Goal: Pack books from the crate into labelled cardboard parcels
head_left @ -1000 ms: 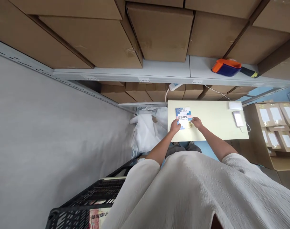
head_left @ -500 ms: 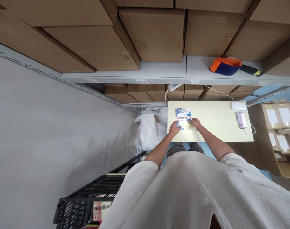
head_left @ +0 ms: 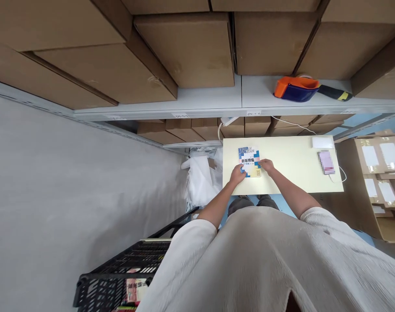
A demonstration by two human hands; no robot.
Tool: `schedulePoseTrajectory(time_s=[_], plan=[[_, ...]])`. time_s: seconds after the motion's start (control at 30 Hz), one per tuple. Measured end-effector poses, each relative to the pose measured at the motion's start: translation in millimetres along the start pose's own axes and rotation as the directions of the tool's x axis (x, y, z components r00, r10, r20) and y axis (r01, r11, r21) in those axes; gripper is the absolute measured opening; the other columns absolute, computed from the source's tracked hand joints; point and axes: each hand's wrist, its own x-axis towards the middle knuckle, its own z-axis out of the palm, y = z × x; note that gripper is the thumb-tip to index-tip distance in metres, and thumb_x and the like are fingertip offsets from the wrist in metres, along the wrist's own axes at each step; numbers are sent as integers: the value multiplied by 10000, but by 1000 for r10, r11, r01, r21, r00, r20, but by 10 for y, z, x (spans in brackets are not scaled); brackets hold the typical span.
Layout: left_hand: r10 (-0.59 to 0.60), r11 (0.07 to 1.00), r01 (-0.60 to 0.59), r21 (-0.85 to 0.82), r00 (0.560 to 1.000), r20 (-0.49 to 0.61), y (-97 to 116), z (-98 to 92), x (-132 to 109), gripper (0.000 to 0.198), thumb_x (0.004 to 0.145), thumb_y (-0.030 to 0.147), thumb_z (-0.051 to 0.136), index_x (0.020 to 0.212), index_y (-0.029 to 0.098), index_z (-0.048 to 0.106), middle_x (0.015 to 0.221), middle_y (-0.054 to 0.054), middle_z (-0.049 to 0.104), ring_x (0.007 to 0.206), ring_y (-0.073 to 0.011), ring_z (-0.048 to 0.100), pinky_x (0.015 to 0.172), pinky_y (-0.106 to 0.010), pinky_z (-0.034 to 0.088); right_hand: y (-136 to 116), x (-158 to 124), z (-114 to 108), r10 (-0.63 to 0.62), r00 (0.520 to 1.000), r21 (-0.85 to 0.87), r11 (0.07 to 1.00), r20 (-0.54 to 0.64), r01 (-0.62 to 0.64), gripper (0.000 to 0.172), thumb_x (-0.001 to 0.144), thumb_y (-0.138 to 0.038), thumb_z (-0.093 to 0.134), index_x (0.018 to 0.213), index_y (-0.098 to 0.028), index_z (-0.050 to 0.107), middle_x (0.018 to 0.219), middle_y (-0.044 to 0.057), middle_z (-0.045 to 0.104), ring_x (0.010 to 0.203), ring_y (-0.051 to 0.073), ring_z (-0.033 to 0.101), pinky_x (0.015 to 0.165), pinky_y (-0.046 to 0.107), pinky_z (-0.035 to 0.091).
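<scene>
While big brown boxes (head_left: 184, 47) fill the grey shelf (head_left: 200, 102) above, the pale yellow worktop (head_left: 291, 169) below carries a small blue and white book (head_left: 248, 159), lying flat near its left end and well apart from the phone (head_left: 326, 161) at the right end. The left hand (head_left: 237, 174) grips the book's near left corner and the right hand (head_left: 267, 165) its near right edge, the fingers of both bent tight on the cover. I think both hands should press evenly, so the book lies straight and does not slide off the near side.
</scene>
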Motion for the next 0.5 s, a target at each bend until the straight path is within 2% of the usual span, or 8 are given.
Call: schedulePoseTrajectory(time_s=[0.13,0.23,0.33,0.4,0.5], plan=[[-13,999,14,-40,999,45,101,182,81,477,721,121,895,1166,246,775,1368,-101,752,1427,-346,661,1315,-572,462,-50,-26,-153,7,1000,6,1000,4,-7,351,710,-280,865,869,-257,553,812,-5,728,800,189,695,701,282,563],[-36,991,51,-123,993,117,246,382,156,478,767,235,918,1220,259,768,1362,-87,779,1409,-328,687,1274,-539,500,-152,-64,-236,-31,995,-18,999,-96,29,364,755,-296,821,949,-274,514,869,-14,700,805,186,677,675,275,556],[-59,972,99,-211,980,189,418,521,221,433,854,366,892,1244,232,761,1322,-106,812,1327,-310,740,1201,-468,549,-292,-140,-277,-133,978,-54,991,-160,126,314,813,-361,786,961,-278,521,913,1,691,844,198,669,692,281,562],[-58,965,104,-240,980,191,502,518,237,359,950,459,803,1218,222,769,1275,-103,831,1253,-292,773,1142,-420,575,-370,-221,-265,-226,968,-42,974,-109,223,290,872,-453,759,927,-275,537,935,21,710,908,212,678,736,288,570],[-64,950,92,-298,992,105,536,360,204,378,1079,535,601,1231,228,759,1235,-89,839,1171,-248,798,1066,-370,598,-429,-371,-180,-296,955,38,955,31,295,353,963,-594,666,895,-258,581,1034,49,764,983,222,701,797,298,572]])
